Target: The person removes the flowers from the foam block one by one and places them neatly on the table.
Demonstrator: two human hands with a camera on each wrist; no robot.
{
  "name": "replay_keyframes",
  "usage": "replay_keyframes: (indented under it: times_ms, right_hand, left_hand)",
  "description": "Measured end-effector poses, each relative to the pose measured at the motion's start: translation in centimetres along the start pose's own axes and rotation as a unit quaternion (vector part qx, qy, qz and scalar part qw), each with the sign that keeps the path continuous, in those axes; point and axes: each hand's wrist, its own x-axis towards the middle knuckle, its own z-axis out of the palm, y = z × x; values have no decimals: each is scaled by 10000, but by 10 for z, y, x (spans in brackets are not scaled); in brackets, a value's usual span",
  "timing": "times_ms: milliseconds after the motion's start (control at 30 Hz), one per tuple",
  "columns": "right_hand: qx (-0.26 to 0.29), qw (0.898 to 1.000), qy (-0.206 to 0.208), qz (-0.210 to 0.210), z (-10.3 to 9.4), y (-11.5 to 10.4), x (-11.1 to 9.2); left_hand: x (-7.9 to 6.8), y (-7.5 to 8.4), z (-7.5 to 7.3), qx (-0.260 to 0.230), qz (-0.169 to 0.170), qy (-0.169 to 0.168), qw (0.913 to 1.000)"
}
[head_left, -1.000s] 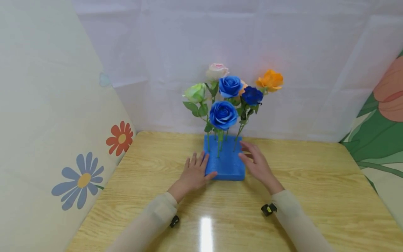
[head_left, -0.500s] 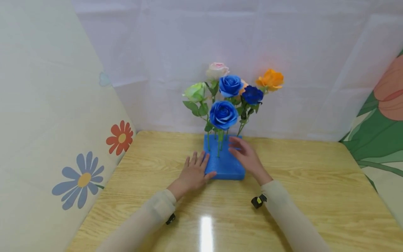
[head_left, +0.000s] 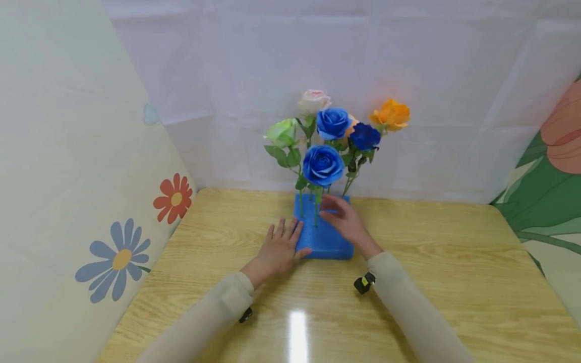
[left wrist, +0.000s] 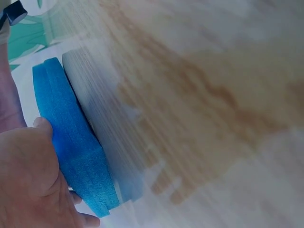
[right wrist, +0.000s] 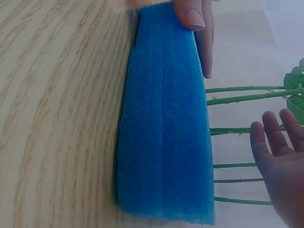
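A blue foam block (head_left: 329,246) lies on the table with several artificial roses standing in it. My left hand (head_left: 278,250) rests along its left side, fingers spread and thumb over the front edge; the left wrist view shows the palm against the foam (left wrist: 78,137). Over the block's right half, my right hand (head_left: 346,222) is beside the green stem (head_left: 315,214) under the front blue rose (head_left: 323,165). Its fingers are loosely bent; in the right wrist view the fingertips (right wrist: 257,130) come close to a stem (right wrist: 230,130), and contact cannot be told.
Behind the front rose stand a pale green rose (head_left: 281,132), a pale pink one (head_left: 314,102), another blue one (head_left: 333,123), a dark blue one (head_left: 365,136) and an orange flower (head_left: 390,115). A white cloth (head_left: 245,75) hangs behind the wooden table (head_left: 454,262).
My right hand has moved left from the block's right edge, over the foam and in toward the front stems. My left hand and the flowers have stayed in place.
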Motion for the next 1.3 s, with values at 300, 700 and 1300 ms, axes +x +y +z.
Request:
replay_keyframes:
  times_ms: [300, 700, 1300]
  right_hand:
    - [-17, 9999, 137, -24, 7, 5, 7]
    - [-29, 9997, 235, -32, 16, -3, 8]
    - [-317, 9980, 535, 110, 19, 1, 14]
  left_hand:
    - [2, -1, -3, -1, 40, -66, 10000]
    - [0, -1, -1, 21, 43, -65, 10000]
    - [0, -1, 3, 253, 50, 66, 9996]
